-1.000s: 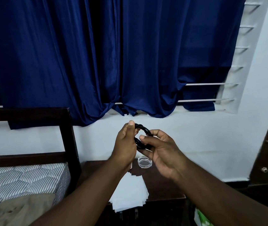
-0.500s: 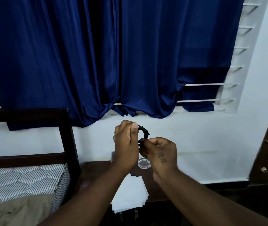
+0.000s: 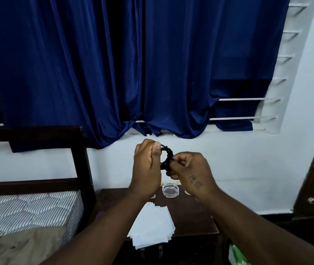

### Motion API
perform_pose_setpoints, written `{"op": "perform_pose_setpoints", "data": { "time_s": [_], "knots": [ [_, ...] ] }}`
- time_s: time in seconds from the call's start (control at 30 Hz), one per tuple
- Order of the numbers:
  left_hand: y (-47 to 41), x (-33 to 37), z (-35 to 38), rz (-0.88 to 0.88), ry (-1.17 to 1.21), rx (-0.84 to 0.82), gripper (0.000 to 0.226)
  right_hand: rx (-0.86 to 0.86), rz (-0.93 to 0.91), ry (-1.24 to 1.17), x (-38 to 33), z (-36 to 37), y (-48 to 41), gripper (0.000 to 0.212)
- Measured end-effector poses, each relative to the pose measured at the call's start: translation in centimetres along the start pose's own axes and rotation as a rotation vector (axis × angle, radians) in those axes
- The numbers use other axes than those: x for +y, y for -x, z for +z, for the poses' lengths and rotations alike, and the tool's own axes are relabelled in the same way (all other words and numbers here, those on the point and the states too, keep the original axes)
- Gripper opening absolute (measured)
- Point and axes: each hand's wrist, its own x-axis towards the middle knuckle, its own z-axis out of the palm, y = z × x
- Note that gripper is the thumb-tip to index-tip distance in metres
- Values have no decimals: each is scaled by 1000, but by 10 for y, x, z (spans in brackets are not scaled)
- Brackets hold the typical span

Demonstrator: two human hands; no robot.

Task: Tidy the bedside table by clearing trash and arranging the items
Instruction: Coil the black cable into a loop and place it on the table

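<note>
I had both hands raised in front of the white wall, above the dark brown wooden counter point(image 3: 194, 213). My left hand point(image 3: 147, 169) was curled into a loose fist, its fingers point(image 3: 157, 150) closed on one side of a small coil of thin black cord point(image 3: 166, 158), thumb uppermost. My right hand point(image 3: 191, 171) met it from the other side, fingers point(image 3: 179, 161) bent and pinching the same coil at its lower right, with a dark mark showing on the back of the hand. The cord sat between the two hands, held in the air well above the counter and touching nothing else. How many loops it had I could not tell.

Below my hands, on the counter near the wall, stood a round clear glass dish point(image 3: 170, 190). A fanned stack of white paper sheets point(image 3: 152, 226) lay on the counter's front left part and hung over its front edge, partly hidden by my left forearm. To the left stood a dark wooden bed frame point(image 3: 79, 159) with a grey striped mattress point(image 3: 28, 209) and a tan cloth point(image 3: 18, 245) on it. Deep blue curtains point(image 3: 114, 64) hung across the window behind, and something green and white point(image 3: 237, 255) showed at the lower right, too cut off to identify.
</note>
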Motion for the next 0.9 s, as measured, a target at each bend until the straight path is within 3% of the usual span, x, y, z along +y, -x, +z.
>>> {"op": "perform_pose_setpoints", "data": {
  "time_s": [0.1,0.17,0.33,0.43,0.57,0.67,0.77,0.9],
  "knots": [
    [-5,-1,-2,74,-67,9,33,25,-140,307,-4,-7,-3,14],
    [-8,-1,-3,36,-4,23,35,-7,-175,338,-6,-7,-3,15],
    [-14,9,0,-517,545,205,45,-182,57,-291,-5,0,4,14],
    [-13,17,1,-677,878,198,51,-183,192,-646,-3,8,8,24],
    [-5,22,1,-795,1007,90,52,-180,196,-794,-6,15,9,18],
    [-3,19,-2,-793,958,78,55,-167,151,-686,-6,13,7,13],
    [0,15,-6,-694,646,77,53,-144,120,-565,-5,7,4,10],
    [-3,2,-19,-230,192,-34,28,-154,145,-479,0,2,1,12]
  ]
}}
